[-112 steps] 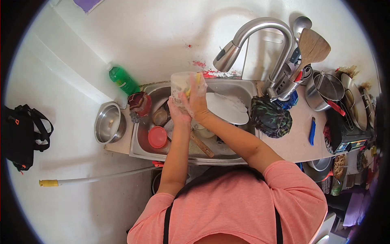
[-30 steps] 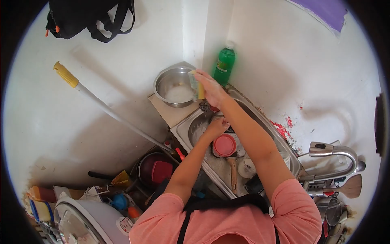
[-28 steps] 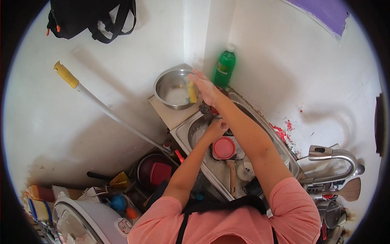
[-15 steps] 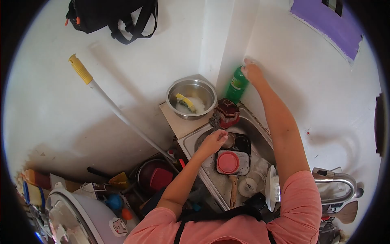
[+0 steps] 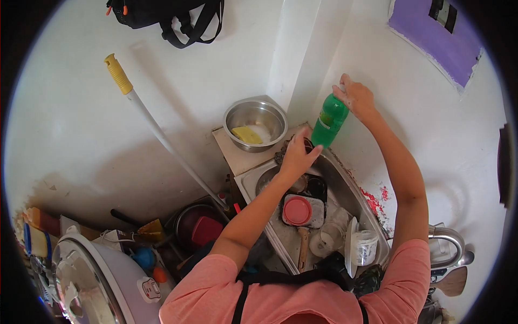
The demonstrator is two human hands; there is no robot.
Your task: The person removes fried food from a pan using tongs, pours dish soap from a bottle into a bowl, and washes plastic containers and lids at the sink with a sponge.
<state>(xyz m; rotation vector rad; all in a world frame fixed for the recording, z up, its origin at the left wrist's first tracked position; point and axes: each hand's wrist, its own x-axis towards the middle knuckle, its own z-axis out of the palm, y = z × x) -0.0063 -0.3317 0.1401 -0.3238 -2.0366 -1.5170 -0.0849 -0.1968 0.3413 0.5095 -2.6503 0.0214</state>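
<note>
My right hand (image 5: 356, 98) grips the green bottle (image 5: 330, 120) by its cap end, at the corner behind the sink. Just below the bottle's base, my left hand (image 5: 298, 155) is raised with thumb and fingers apart, holding nothing. It partly hides a dark scrubber (image 5: 280, 156) and a dark item behind it. To the left, a yellow sponge (image 5: 246, 135) lies with suds in the steel bowl (image 5: 273, 122).
The steel sink (image 5: 250, 182) holds a red round container (image 5: 297, 210), a wooden handle (image 5: 304, 249), a clear cup (image 5: 327, 239), a white plate (image 5: 350, 247) and a clear tub (image 5: 366, 246). The faucet (image 5: 452, 241) is at right. A yellow-gripped pole (image 5: 156, 129) leans at left.
The yellow sponge has left my right hand and lies in the bowl. My right hand has taken the green bottle and lifted it. My left hand has risen from the sink toward the bottle's base.
</note>
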